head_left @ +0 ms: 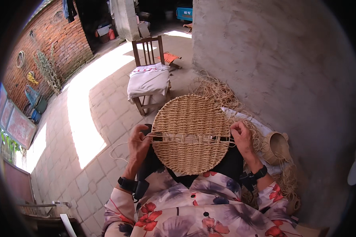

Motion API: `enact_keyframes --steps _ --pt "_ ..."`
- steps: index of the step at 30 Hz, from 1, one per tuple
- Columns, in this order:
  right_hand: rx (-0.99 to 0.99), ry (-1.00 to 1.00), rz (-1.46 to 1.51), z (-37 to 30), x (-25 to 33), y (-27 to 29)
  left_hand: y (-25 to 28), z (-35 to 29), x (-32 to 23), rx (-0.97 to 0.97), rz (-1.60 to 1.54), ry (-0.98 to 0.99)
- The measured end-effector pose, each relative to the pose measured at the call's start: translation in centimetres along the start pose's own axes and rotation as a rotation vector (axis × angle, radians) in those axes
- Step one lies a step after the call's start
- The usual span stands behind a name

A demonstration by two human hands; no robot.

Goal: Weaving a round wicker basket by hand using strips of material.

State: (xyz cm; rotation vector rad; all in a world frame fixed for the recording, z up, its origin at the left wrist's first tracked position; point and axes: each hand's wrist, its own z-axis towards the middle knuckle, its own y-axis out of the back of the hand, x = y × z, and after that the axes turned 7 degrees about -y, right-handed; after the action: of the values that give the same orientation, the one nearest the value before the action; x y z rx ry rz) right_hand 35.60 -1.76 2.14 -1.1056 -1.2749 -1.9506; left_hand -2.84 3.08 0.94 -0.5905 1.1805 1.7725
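A round, straw-coloured woven panel [192, 114] rests on my lap, tilted toward me. Across it, a little below the middle, runs an unwoven gap where loose cords and upright strands show. At the panel's left edge my left hand [139, 143] pinches a pale cord [158, 136] that lies across the gap, and a thin loop of cord trails to the left of that hand. My right hand [242, 138] is closed at the panel's right edge, thumb and forefinger together. What sits between those fingertips is too small to make out.
Ahead stands a wooden chair [148, 75] with a white cloth on its seat, an orange folding stool [170, 57] behind it. Tangled cord [217, 90] and a woven basket [275, 148] lie along the grey wall [304, 79] at right. A brick wall [55, 39] rises far left.
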Motion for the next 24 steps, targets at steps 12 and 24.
enact_keyframes --steps 12,24 --pt "0.069 0.56 -0.333 -3.2 4.7 -2.9 1.1 -0.3 5.2 -0.121 -0.043 -0.012" --pt "0.126 0.591 -0.463 -3.2 4.7 -4.2 9.8 -2.2 9.7 -0.471 -1.263 0.743"
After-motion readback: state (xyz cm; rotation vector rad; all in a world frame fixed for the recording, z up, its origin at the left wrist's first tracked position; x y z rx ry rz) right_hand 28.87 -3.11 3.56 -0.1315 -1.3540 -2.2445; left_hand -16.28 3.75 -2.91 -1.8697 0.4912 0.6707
